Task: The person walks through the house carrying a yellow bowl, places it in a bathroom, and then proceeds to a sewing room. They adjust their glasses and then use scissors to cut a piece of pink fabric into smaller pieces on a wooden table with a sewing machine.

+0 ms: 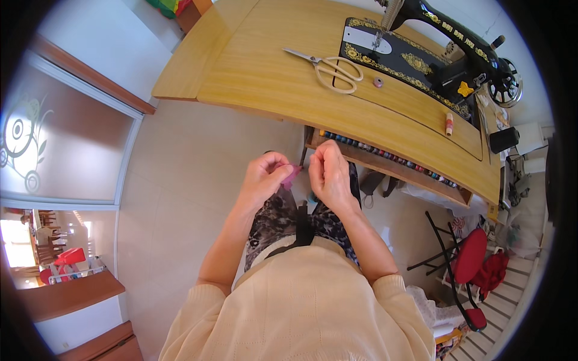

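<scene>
A small piece of pink-purple fabric point(290, 177) is pinched between the thumb and fingers of my left hand point(270, 173). My right hand point(330, 173) is raised just to the right of it, thumb and fingertips drawn together; whether something thin, such as a needle or thread, is between them cannot be seen. Both hands are over my lap, in front of the table's near edge. On the wooden sewing table point(266, 76) lie scissors with cream handles point(336, 74), a small bobbin point(378, 81) and a thread spool point(449, 124). A black sewing machine point(456, 49) with gold decoration stands behind them.
Below the tabletop, an open drawer point(388, 164) holds a row of coloured thread spools. A black thread cone point(504, 140) is at the table's right end. A folding chair with a red seat point(471, 256) stands at the right. A frosted sliding door point(67, 131) is at the left.
</scene>
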Tool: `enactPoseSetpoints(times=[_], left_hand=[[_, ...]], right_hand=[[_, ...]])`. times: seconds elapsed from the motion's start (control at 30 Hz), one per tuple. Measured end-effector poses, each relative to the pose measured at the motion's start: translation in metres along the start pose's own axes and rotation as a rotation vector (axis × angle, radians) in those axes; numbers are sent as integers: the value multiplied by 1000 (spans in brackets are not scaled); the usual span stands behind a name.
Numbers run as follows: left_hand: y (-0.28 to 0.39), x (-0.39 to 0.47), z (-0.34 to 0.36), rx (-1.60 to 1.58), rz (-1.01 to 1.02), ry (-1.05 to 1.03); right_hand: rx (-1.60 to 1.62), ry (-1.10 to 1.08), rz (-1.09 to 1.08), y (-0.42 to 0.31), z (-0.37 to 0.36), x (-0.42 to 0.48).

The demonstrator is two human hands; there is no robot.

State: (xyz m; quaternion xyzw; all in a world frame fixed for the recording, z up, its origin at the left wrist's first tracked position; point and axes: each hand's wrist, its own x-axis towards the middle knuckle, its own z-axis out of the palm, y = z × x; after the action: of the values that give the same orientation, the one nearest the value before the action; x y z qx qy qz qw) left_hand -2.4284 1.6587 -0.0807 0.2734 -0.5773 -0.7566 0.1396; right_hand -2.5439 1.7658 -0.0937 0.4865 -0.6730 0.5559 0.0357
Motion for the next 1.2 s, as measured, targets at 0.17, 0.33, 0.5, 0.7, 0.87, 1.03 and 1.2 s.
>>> enactPoseSetpoints(times=[0.17, 0.33, 0.5, 0.7, 0.87, 1.03, 1.2], left_hand=[[-4, -5, -6, 50, -34, -11], [-2, -8, 4, 29, -37, -98], [-3, -14, -4, 211, 184, -160], [6, -26, 6, 284, 184, -234], [12, -24, 14, 387, 275, -191], [21, -24, 9, 283, 227, -192], [11, -16, 9, 84, 257, -228]], right_hand=[[194, 50, 204, 2, 2, -7], [977, -5, 414, -18, 3, -4], [579, 8, 256, -22, -49, 6], [53, 86, 119, -29, -103, -6], [-239, -197, -144, -24, -86, -3], [-51, -304, 53, -26, -81, 5], [-48, -301, 36, -24, -68, 1]])
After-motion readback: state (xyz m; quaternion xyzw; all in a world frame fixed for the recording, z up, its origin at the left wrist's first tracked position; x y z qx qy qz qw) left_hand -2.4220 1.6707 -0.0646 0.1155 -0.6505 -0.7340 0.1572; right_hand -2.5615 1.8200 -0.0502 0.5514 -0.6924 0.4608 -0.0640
